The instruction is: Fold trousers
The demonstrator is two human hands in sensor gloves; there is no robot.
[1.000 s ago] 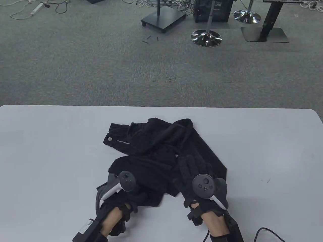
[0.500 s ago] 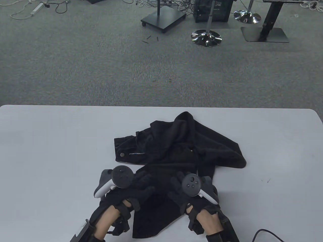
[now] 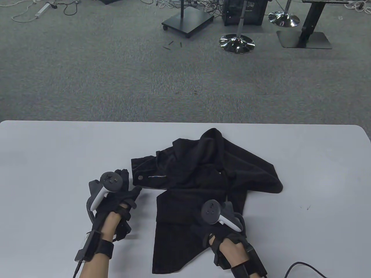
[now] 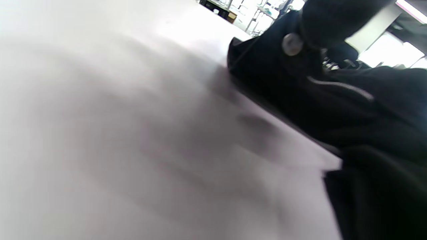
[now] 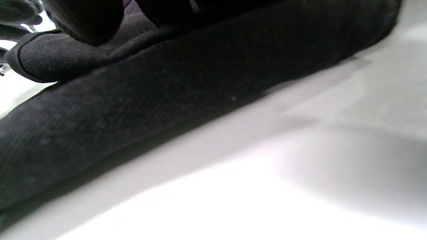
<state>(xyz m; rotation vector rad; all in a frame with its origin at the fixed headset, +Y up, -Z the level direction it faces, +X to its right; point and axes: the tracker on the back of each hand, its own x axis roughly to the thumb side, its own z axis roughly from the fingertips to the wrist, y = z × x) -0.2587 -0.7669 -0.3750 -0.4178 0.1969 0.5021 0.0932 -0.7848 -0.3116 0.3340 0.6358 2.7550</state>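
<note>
Black trousers (image 3: 203, 173) lie crumpled in the middle of the white table (image 3: 58, 150). The waistband with its metal button (image 3: 141, 177) points left, and one leg runs toward the near edge. My left hand (image 3: 129, 181) rests on the table just left of the waistband, fingers spread, holding nothing. The left wrist view shows the button (image 4: 292, 44) and dark cloth (image 4: 367, 116) close by. My right hand (image 3: 213, 224) lies on the right edge of the near leg, its fingers hidden under the tracker. The right wrist view shows that cloth edge (image 5: 166, 83) on the table.
The table's far edge (image 3: 185, 123) borders grey carpet with stands and stool bases beyond. A black cable (image 3: 301, 266) lies at the near right. Bare table surface (image 3: 318, 173) extends to both sides of the trousers.
My left hand has come off the trouser leg and moved left and forward to beside the waistband. My right hand has slid slightly nearer on the leg. The trousers kept their new spread.
</note>
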